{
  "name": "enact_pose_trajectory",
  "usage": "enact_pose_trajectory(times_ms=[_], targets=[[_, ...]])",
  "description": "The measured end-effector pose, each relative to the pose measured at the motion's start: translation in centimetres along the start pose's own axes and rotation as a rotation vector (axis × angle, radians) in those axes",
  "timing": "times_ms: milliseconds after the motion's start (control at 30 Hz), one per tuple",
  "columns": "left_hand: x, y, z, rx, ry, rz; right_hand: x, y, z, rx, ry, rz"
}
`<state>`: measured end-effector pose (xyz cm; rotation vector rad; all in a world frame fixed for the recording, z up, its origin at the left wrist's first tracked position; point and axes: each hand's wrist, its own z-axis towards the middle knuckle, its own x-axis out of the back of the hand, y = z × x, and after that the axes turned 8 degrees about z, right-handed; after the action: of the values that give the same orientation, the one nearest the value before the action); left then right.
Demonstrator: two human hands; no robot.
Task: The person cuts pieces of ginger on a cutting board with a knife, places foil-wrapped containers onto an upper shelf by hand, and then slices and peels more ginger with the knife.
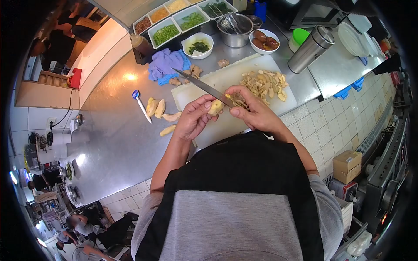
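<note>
My left hand [194, 116] pinches a pale, partly peeled piece of ginger [216, 107] over the cutting board. My right hand [251, 109] is closed round a large knife [203, 85], its blade against the ginger and its tip pointing to the upper left. Brown ginger peelings [266, 83] lie heaped on the right part of the white cutting board [217, 130]. Several peeled ginger pieces [160, 108] rest on the steel counter left of the board. Unpeeled ginger [196, 70] sits by the board's far edge.
A purple cloth [165, 63] and a white peeler with a blue head [141, 105] lie on the steel counter [113, 143]. Behind the board stand a white bowl [197, 45], a steel pot [235, 37], a bowl of brown items [264, 41] and a steel flask [311, 48].
</note>
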<state>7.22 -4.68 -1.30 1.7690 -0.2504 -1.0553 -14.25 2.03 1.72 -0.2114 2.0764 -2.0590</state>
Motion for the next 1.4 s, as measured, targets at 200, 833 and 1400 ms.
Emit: enact_pose_trajectory(times_ms=[200, 833, 1400], targets=[[-1.5, 0.4, -0.8, 0.079, -0.101, 0.149, -0.1, 1.1, 0.5, -0.230, 0.020, 0.418], [0.2, 0.4, -0.5, 0.050, 0.382, 0.475, -1.0, 2.2, 1.9, -0.013, 0.204, -0.469], [-0.1, -1.3, 1.4, 0.043, 0.651, 0.101, -0.8, 1.0, 0.7, 0.421, 0.058, -1.094]])
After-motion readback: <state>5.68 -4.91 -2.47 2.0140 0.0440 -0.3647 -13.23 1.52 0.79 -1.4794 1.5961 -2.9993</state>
